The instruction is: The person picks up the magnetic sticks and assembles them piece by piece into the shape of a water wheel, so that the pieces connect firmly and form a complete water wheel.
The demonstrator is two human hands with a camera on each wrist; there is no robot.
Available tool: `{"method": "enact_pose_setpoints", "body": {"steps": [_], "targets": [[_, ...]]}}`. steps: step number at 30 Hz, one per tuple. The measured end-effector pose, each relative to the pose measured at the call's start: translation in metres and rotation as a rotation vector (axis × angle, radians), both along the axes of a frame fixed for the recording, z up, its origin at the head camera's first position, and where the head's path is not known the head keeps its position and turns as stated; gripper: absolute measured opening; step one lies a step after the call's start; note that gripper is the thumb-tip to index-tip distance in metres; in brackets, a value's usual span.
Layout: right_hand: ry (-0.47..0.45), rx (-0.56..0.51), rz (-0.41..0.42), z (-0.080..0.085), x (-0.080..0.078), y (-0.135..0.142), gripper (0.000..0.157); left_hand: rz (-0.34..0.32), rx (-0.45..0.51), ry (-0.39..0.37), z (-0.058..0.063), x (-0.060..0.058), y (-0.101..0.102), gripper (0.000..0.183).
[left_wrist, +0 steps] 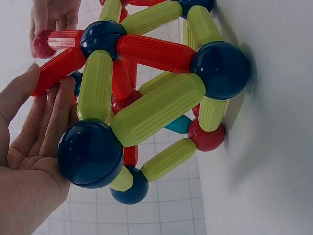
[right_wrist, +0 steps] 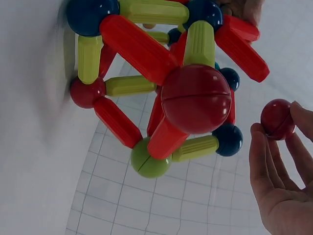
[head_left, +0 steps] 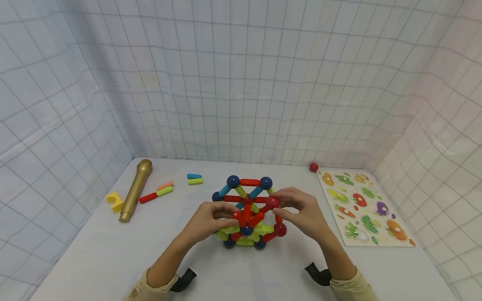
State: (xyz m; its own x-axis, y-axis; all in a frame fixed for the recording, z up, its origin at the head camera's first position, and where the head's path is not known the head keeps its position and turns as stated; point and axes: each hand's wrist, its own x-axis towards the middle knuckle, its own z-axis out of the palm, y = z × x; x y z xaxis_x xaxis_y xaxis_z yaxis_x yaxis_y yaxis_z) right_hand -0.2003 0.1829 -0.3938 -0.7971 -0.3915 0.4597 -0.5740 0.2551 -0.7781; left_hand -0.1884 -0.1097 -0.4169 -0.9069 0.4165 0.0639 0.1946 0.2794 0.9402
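Note:
A framework of magnetic rods and balls [head_left: 250, 182] stands on the white table, with red, yellow-green and blue rods joined by navy, red and green balls. At its near side, my left hand [head_left: 205, 219] pinches the free end of a red rod [left_wrist: 59, 71], which sticks out from a navy ball [left_wrist: 102, 39]. My right hand [head_left: 306, 215] holds a loose red ball [right_wrist: 277, 120] between thumb and fingertips, to the right of the framework. In the right wrist view, that ball is apart from the rods. Two red rods [right_wrist: 242, 53] fan out from a navy ball with free ends.
Left lie a gold microphone-shaped stick [head_left: 136, 190], a yellow notched block [head_left: 114, 202] and several loose rods [head_left: 156, 195]. A red ball [head_left: 314, 167] sits at the back right, beside a vegetable puzzle board [head_left: 352, 202]. Grid-patterned cloth [head_left: 241, 83] surrounds the table.

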Motion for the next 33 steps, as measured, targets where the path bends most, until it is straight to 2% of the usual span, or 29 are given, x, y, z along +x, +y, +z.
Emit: {"method": "enact_pose_setpoints", "body": {"steps": [11,18,22,24,26,28,31,33], "targets": [[0.032,0.063,0.057,-0.006,0.006,-0.015,0.034,0.018,0.013,-0.037,-0.002,0.0,-0.001,0.038],[0.045,0.077,0.072,-0.007,0.005,-0.016,0.035,0.02,0.013,0.002,-0.004,0.0,-0.001,0.036],[0.029,0.08,0.097,-0.005,-0.003,-0.008,0.036,0.013,0.002,0.024,-0.005,-0.001,-0.002,0.035],[-0.015,0.084,0.051,-0.004,-0.015,0.001,0.034,0.009,-0.002,0.037,-0.005,-0.002,-0.003,0.034],[-0.074,0.096,-0.053,-0.004,-0.037,0.013,0.032,0.02,-0.011,0.043,-0.005,-0.002,-0.004,0.034],[-0.12,0.141,-0.216,-0.007,-0.069,0.028,0.032,0.034,-0.017,0.045,-0.004,-0.001,-0.004,0.033],[-0.137,0.251,-0.458,-0.02,-0.122,0.054,0.032,0.041,-0.018,0.042,-0.004,0.0,-0.003,0.033],[-0.136,0.343,-0.572,-0.032,-0.149,0.073,0.032,0.031,-0.014,0.034,-0.004,0.002,-0.002,0.033]]}}
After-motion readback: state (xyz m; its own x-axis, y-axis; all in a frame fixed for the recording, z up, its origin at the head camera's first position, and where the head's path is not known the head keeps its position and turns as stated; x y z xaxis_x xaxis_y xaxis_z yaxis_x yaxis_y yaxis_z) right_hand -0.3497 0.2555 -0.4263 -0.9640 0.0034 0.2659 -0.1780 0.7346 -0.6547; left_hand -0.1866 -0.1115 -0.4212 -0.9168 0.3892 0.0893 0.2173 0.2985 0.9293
